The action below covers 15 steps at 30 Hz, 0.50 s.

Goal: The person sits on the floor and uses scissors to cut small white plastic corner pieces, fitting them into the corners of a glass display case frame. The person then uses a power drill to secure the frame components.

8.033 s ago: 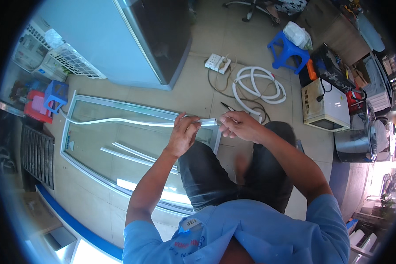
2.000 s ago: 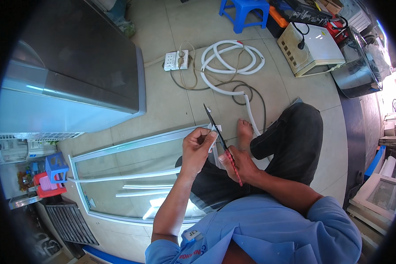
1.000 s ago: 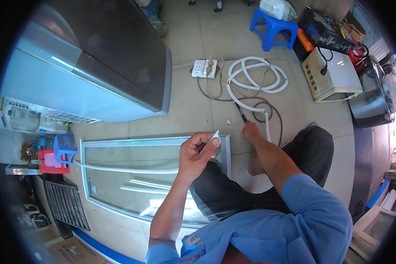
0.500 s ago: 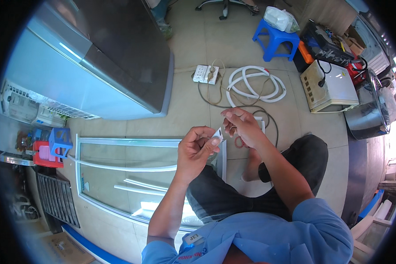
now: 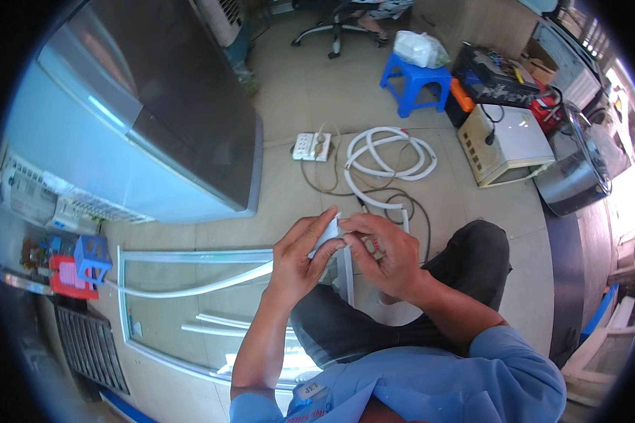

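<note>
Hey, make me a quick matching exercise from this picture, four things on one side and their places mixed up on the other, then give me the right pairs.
Things
1. White piece
2. Coiled white hose
3. Framed glass panel
4. White plastic bag

Places
A. On top of a blue stool
B. Below the long white strip
C. In the left hand
D. On the floor, right of the socket block

Pairs: 1-C, 2-D, 3-B, 4-A

Apparent workshop, refrigerator [image 5: 183, 92], framed glass panel [image 5: 162, 275], black toolbox [image 5: 485, 86]
</note>
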Each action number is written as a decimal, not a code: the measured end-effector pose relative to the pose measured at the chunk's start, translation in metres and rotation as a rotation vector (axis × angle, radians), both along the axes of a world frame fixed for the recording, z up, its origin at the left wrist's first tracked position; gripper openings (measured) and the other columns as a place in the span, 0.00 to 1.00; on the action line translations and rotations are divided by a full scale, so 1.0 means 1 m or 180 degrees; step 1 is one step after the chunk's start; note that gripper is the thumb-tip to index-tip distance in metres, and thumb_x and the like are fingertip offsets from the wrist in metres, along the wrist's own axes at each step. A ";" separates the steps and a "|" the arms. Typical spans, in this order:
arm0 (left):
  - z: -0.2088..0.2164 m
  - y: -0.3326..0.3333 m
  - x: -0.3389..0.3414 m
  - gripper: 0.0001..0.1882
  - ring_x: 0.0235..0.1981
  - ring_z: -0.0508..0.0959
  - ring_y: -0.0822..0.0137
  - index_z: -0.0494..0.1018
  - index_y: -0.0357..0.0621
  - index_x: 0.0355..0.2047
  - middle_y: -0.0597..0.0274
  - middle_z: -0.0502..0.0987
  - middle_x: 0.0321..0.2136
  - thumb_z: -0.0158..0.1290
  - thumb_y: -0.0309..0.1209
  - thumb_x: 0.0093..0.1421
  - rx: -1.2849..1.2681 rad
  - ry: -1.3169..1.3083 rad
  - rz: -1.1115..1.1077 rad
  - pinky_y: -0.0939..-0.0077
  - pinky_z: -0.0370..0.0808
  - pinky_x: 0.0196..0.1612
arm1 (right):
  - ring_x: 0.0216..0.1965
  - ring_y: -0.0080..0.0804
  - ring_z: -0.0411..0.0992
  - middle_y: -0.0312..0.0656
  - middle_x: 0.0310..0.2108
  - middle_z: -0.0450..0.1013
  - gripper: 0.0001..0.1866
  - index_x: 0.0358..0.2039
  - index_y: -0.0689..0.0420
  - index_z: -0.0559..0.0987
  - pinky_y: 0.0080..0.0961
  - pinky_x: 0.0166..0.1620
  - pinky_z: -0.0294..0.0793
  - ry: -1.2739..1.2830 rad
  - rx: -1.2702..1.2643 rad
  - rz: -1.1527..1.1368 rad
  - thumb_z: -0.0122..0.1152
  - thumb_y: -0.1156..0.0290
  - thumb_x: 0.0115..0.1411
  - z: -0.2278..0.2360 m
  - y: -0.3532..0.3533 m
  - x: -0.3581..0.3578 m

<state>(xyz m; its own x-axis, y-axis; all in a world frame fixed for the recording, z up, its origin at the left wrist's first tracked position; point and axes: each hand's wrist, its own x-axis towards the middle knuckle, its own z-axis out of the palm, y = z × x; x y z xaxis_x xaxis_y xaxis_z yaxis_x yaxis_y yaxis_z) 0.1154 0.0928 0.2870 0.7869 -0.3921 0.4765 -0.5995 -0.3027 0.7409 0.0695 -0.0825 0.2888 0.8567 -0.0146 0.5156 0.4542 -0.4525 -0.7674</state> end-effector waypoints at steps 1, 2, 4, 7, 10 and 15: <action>0.000 -0.002 -0.001 0.24 0.31 0.78 0.60 0.75 0.36 0.54 0.52 0.78 0.34 0.63 0.22 0.55 0.0166 -0.0008 0.0039 0.75 0.74 0.35 | 0.40 0.32 0.81 0.41 0.41 0.80 0.20 0.49 0.58 0.76 0.24 0.35 0.78 -0.0135 -0.0256 -0.0124 0.67 0.78 0.56 0.000 -0.003 -0.003; 0.000 -0.003 -0.001 0.24 0.31 0.77 0.59 0.75 0.36 0.53 0.52 0.78 0.34 0.62 0.21 0.54 0.0111 -0.0297 -0.0005 0.74 0.74 0.35 | 0.41 0.35 0.80 0.41 0.43 0.79 0.20 0.50 0.57 0.75 0.27 0.36 0.79 -0.0130 -0.0501 -0.0151 0.66 0.76 0.57 0.000 -0.004 -0.005; -0.002 -0.007 -0.001 0.22 0.31 0.77 0.56 0.76 0.35 0.52 0.51 0.78 0.33 0.61 0.18 0.54 0.0161 -0.0284 -0.0005 0.71 0.74 0.36 | 0.43 0.40 0.77 0.42 0.45 0.77 0.19 0.52 0.56 0.75 0.32 0.40 0.79 0.0101 -0.0596 -0.0209 0.63 0.70 0.60 -0.003 -0.006 -0.011; -0.007 -0.020 0.000 0.22 0.36 0.80 0.53 0.75 0.35 0.53 0.48 0.79 0.36 0.58 0.17 0.56 0.0293 -0.0380 -0.0024 0.67 0.77 0.41 | 0.43 0.42 0.76 0.43 0.41 0.76 0.20 0.55 0.55 0.73 0.35 0.44 0.78 0.0224 -0.0359 -0.0198 0.60 0.68 0.63 -0.011 -0.006 -0.011; -0.020 -0.037 0.003 0.22 0.34 0.80 0.51 0.75 0.34 0.53 0.49 0.79 0.35 0.57 0.19 0.57 0.0506 -0.0403 0.0055 0.65 0.77 0.38 | 0.43 0.43 0.75 0.47 0.39 0.74 0.22 0.56 0.57 0.69 0.36 0.43 0.77 0.0199 0.0047 -0.0334 0.59 0.70 0.62 -0.023 -0.010 -0.006; -0.070 -0.057 -0.012 0.25 0.34 0.80 0.51 0.74 0.32 0.53 0.49 0.78 0.36 0.58 0.15 0.53 0.0585 -0.0212 0.0433 0.62 0.77 0.38 | 0.37 0.49 0.78 0.52 0.31 0.76 0.23 0.55 0.60 0.65 0.37 0.40 0.77 0.0865 0.0853 -0.0451 0.58 0.76 0.59 -0.050 -0.018 -0.001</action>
<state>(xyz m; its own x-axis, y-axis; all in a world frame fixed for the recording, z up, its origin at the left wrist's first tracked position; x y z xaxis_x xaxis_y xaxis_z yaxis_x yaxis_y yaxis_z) 0.1031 0.0357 0.2174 0.8076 -0.3696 0.4595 -0.5897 -0.5102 0.6261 0.0685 -0.1003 0.2385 0.9411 -0.2453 0.2325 0.1660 -0.2638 -0.9502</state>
